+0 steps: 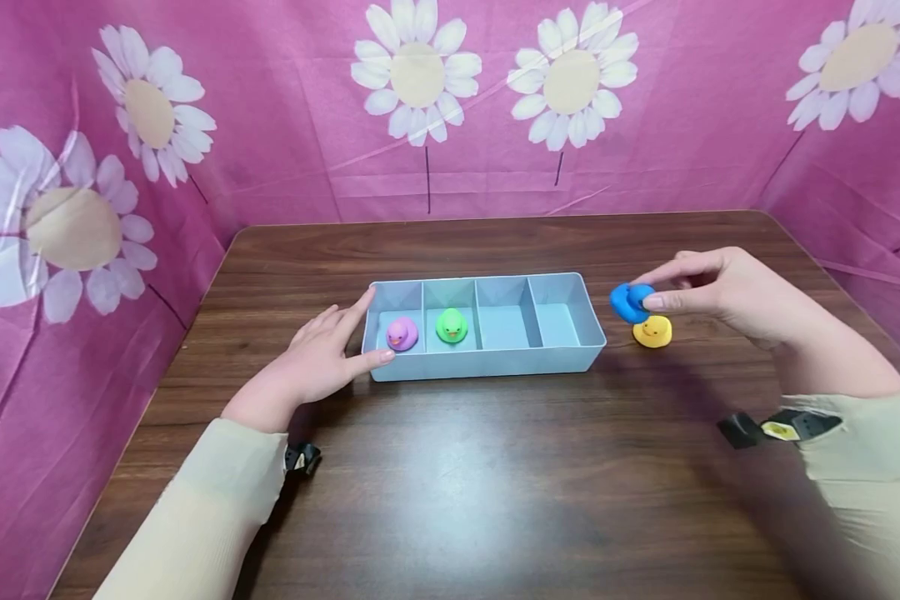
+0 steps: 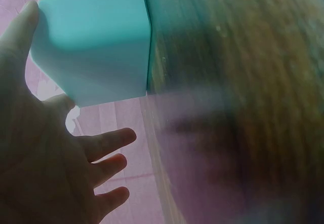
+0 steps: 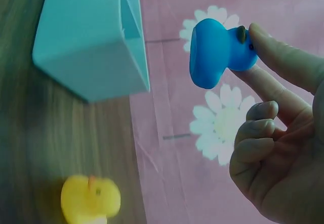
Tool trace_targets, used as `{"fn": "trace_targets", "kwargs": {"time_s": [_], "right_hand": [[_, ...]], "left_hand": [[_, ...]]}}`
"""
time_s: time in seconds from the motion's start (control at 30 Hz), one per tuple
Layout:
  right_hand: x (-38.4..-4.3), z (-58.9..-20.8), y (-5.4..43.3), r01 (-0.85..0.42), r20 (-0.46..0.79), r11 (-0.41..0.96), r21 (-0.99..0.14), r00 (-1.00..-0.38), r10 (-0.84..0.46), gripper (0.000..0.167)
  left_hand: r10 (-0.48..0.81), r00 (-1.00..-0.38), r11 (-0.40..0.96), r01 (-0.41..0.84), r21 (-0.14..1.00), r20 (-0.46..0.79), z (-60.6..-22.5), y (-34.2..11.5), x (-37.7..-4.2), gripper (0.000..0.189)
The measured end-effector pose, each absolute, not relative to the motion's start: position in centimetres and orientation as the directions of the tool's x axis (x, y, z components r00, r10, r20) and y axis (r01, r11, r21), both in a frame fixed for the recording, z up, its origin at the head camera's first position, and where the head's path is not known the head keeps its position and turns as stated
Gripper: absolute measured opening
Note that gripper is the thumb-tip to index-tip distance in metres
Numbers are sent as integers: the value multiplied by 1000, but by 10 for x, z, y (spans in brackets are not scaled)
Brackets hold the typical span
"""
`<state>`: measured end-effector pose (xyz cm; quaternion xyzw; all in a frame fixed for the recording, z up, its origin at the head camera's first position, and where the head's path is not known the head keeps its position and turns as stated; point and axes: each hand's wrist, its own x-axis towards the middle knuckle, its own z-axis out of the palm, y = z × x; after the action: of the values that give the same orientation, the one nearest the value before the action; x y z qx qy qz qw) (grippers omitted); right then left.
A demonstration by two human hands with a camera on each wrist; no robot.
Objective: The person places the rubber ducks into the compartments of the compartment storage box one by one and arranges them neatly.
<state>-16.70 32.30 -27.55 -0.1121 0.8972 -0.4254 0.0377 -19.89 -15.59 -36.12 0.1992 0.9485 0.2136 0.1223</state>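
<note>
My right hand (image 1: 727, 292) pinches a blue rubber duck (image 1: 630, 302) by its head between thumb and index finger, and the other fingers curl in, as the right wrist view shows. The duck is held in the air, beyond the right end of a light blue divided tray (image 1: 487, 364). Just below it, a yellow rubber duck (image 1: 652, 332) sits on the table. My left hand (image 1: 322, 354) touches the tray's left end, thumb at the front corner and index finger at the back corner, fingers spread. A purple duck (image 1: 402, 334) sits in the leftmost compartment, a green duck (image 1: 452, 326) in the second.
The tray's two right compartments (image 1: 558, 323) show bare floors. Tray and yellow duck stand on a dark brown wooden table (image 1: 450, 475). A pink cloth (image 1: 285, 108) with white daisies hangs behind and at the sides. Each wrist carries a small black camera mount (image 1: 783, 425).
</note>
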Motion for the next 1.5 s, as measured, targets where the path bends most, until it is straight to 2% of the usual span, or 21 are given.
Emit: {"fn": "trace_targets", "kwargs": {"time_s": [0.2, 0.5, 0.7, 0.9, 1.23, 1.5], "right_hand": [[-185, -277, 294, -171, 11, 575, -800, -963, -270, 24], [-209, -280, 247, -128, -72, 601, -789, -952, -297, 29], [-220, -288, 226, -151, -74, 589, -794, -937, -341, 28], [-225, -300, 216, -130, -84, 546, -827, -933, -350, 27], [-226, -321, 211, -70, -158, 572, -817, -927, -339, 35], [-226, -334, 205, -50, -157, 586, -808, -942, -296, 35]], "left_hand": [[430, -891, 828, 324, 457, -147, -362, -156, -198, 96], [433, -892, 824, 332, 460, -133, -363, -156, -199, 96], [434, -891, 824, 334, 458, -132, -363, -154, -199, 97], [431, -892, 827, 331, 454, -135, -362, -154, -200, 97], [426, -895, 828, 326, 456, -134, -362, -156, -198, 96], [429, -894, 825, 330, 458, -130, -361, -156, -198, 95]]}}
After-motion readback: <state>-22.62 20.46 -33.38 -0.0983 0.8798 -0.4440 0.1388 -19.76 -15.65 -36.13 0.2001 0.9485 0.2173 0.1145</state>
